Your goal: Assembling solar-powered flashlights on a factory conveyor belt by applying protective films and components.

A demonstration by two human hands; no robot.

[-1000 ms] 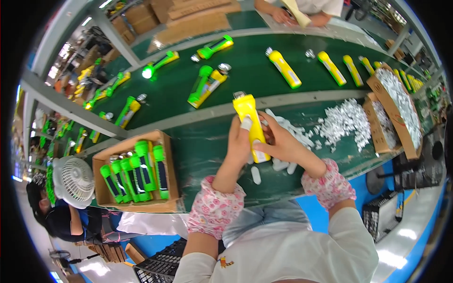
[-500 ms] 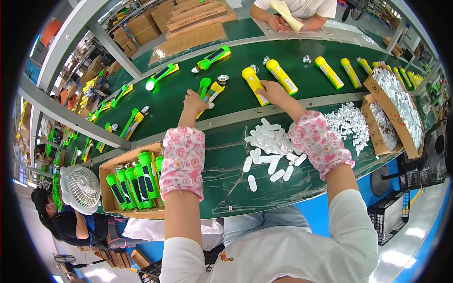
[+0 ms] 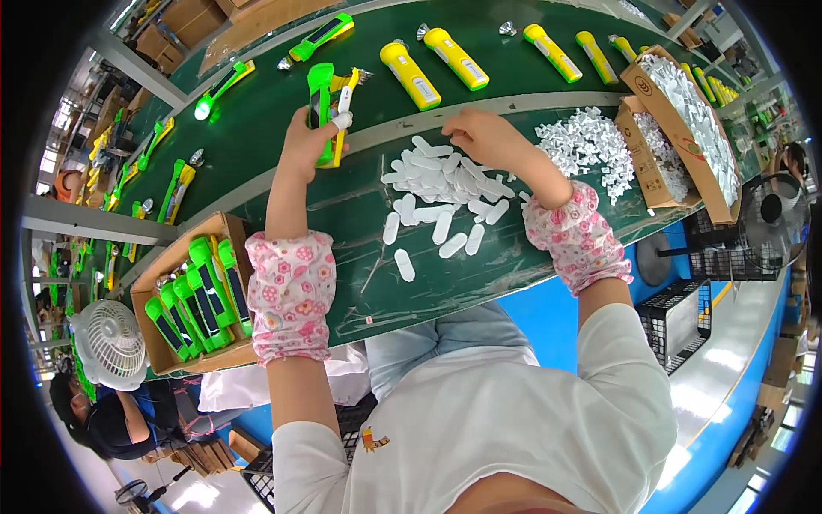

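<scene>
My left hand [image 3: 306, 146] is closed round a green-and-yellow flashlight [image 3: 321, 103], held nearly upright at the near edge of the green belt. A white cover sits on the thumb, and the flashlight's silver head end is partly hidden behind it. My right hand [image 3: 492, 141] hovers at the far right side of a heap of white oval plastic pieces [image 3: 437, 176]. Its fingers are curled together, and whatever lies between them is hidden. Beyond it, two yellow flashlights [image 3: 411, 75] lie on the belt with silver reflector cups near their heads.
A cardboard box [image 3: 145, 291] of green flashlights stands left of my left arm. Small white parts [image 3: 591, 146] lie heaped at right, beside tilted cartons [image 3: 685, 120] of similar parts. A metal rail [image 3: 385, 130] divides belt and bench. A white fan [image 3: 110, 343] stands far left.
My right hand has let go of the yellow flashlight and come back to the white pieces. My left hand has raised the green-and-yellow flashlight more upright. The whole view has shifted.
</scene>
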